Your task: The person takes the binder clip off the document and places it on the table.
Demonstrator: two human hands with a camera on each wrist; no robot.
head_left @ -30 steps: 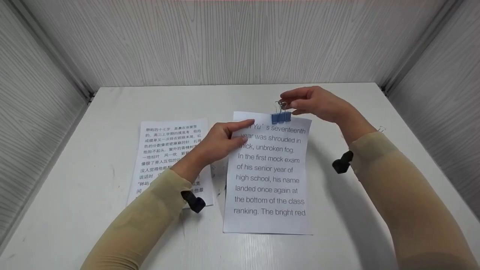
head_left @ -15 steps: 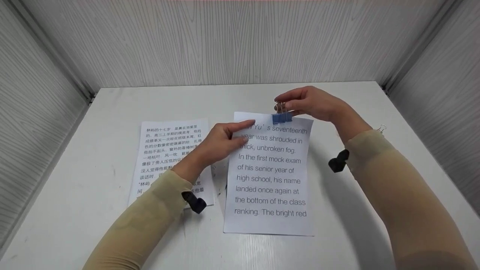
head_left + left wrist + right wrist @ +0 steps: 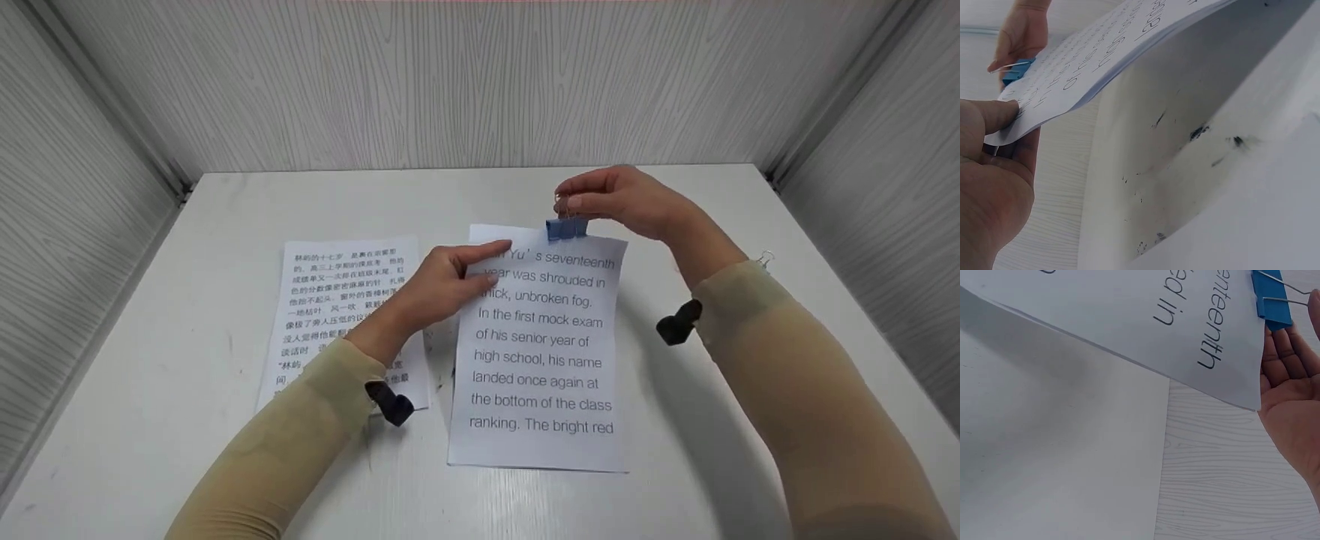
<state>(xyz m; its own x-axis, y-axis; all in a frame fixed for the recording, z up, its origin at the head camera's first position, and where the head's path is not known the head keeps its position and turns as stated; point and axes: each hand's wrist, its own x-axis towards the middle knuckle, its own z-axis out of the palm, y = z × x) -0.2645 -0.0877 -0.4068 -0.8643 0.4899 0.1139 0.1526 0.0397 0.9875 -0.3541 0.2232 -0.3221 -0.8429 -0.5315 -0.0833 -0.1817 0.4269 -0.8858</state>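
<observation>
A stack of printed sheets with English text (image 3: 540,450) is held up at its top end above the white table. My left hand (image 3: 442,281) pinches its upper left edge, thumb on top and fingers underneath, as the left wrist view shows. At the stack's top edge, right of centre, sits a blue binder clip (image 3: 566,229). The fingers and thumb of my right hand (image 3: 630,206) pinch the wire handles of this clip. In the right wrist view the blue clip (image 3: 1273,301) is at the paper's edge; how deep it bites cannot be told.
Another stack of sheets with Chinese text (image 3: 345,300) lies on the white table (image 3: 135,360) at the left, partly under my left forearm. Wire handles of another clip (image 3: 766,259) show behind my right sleeve. Grey wood-grain panels (image 3: 480,82) enclose the table's back and sides.
My right fingers have closed in on the clip's wire handles, and the blue clip has shifted slightly up toward the stack's edge. The left hand keeps its hold on the paper.
</observation>
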